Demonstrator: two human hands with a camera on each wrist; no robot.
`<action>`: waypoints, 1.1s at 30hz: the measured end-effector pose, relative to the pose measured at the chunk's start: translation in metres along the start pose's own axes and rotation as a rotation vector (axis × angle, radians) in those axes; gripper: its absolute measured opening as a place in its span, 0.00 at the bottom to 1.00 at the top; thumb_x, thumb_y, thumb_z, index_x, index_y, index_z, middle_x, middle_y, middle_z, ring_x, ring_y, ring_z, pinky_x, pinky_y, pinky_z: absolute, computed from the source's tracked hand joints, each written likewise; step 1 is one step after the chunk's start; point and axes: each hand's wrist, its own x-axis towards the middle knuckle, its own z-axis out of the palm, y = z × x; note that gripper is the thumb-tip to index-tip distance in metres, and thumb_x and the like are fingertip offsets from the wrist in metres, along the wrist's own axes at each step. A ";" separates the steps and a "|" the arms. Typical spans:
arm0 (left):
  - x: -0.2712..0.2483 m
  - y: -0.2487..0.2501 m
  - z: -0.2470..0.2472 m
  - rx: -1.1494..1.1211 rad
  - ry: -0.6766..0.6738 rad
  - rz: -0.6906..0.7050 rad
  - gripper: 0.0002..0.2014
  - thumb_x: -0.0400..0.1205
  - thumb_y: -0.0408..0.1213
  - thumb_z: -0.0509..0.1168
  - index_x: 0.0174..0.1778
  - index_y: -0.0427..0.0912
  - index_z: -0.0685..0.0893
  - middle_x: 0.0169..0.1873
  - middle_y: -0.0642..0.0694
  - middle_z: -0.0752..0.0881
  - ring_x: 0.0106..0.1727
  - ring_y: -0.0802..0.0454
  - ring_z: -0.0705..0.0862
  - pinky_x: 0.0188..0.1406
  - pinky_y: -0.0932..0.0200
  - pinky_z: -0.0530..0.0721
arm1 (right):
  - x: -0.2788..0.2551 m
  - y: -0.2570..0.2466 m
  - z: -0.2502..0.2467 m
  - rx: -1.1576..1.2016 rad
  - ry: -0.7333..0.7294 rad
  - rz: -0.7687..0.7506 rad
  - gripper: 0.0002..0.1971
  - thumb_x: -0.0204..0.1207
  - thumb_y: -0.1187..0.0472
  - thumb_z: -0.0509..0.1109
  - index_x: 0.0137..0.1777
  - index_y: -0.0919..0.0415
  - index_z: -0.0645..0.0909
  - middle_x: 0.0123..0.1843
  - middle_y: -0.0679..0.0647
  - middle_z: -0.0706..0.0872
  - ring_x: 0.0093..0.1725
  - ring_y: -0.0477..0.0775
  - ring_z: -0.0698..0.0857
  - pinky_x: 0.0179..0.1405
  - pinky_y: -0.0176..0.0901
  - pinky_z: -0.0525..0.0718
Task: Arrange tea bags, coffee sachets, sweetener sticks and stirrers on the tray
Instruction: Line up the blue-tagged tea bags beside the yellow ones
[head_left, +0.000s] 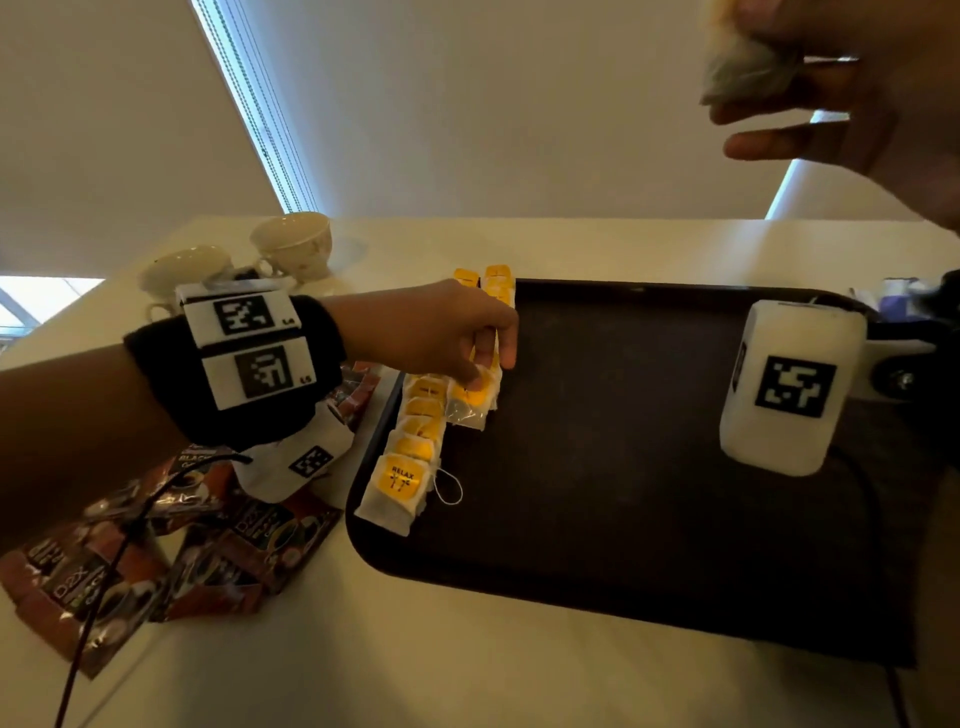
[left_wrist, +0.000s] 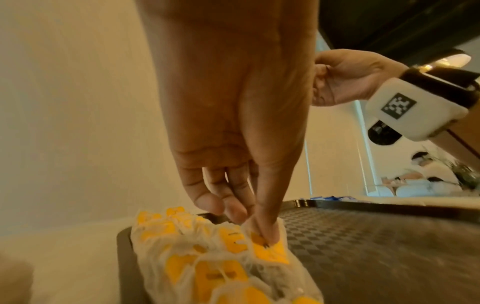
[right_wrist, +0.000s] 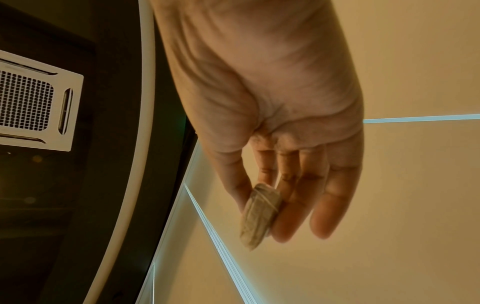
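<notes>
A dark tray (head_left: 649, 441) lies on the pale table. Tea bags with yellow tags (head_left: 415, 441) lie in two overlapping rows along its left edge. My left hand (head_left: 491, 364) reaches over the rows and pinches the top of one tea bag (head_left: 470, 397) in the right-hand row. In the left wrist view, that hand (left_wrist: 252, 226) has its thumb on the bag's yellow tag (left_wrist: 270, 253). My right hand (head_left: 779, 111) is raised high above the tray's far right. It holds a greyish tea bag (head_left: 748, 73) between thumb and fingers, and the same bag (right_wrist: 259, 214) fills the right wrist view.
Brown coffee sachets (head_left: 156, 545) are heaped on the table (head_left: 467, 649) left of the tray. Two pale cups (head_left: 291, 244) stand at the back left. Blue-and-white packets (head_left: 898, 291) lie beyond the tray's far right corner. The tray's middle and right (left_wrist: 376, 246) are bare.
</notes>
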 end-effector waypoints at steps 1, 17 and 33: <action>0.001 -0.001 0.001 -0.052 0.001 -0.002 0.13 0.75 0.34 0.73 0.51 0.52 0.82 0.41 0.56 0.83 0.39 0.67 0.81 0.44 0.68 0.80 | 0.000 0.001 -0.001 -0.001 -0.005 -0.009 0.23 0.51 0.36 0.66 0.44 0.47 0.78 0.34 0.34 0.87 0.43 0.35 0.87 0.41 0.27 0.83; -0.020 0.007 0.011 0.226 0.045 0.149 0.10 0.75 0.44 0.73 0.44 0.59 0.77 0.40 0.63 0.75 0.45 0.67 0.75 0.37 0.74 0.71 | 0.003 0.002 0.004 -0.009 0.030 0.057 0.12 0.70 0.42 0.71 0.46 0.48 0.80 0.38 0.38 0.88 0.47 0.40 0.88 0.43 0.32 0.85; -0.027 0.028 -0.023 -0.232 0.506 0.160 0.18 0.79 0.58 0.59 0.49 0.49 0.85 0.41 0.56 0.87 0.42 0.63 0.85 0.40 0.74 0.80 | 0.001 0.001 0.037 -0.131 -0.092 0.258 0.11 0.54 0.57 0.79 0.35 0.56 0.84 0.38 0.49 0.89 0.40 0.45 0.89 0.47 0.42 0.88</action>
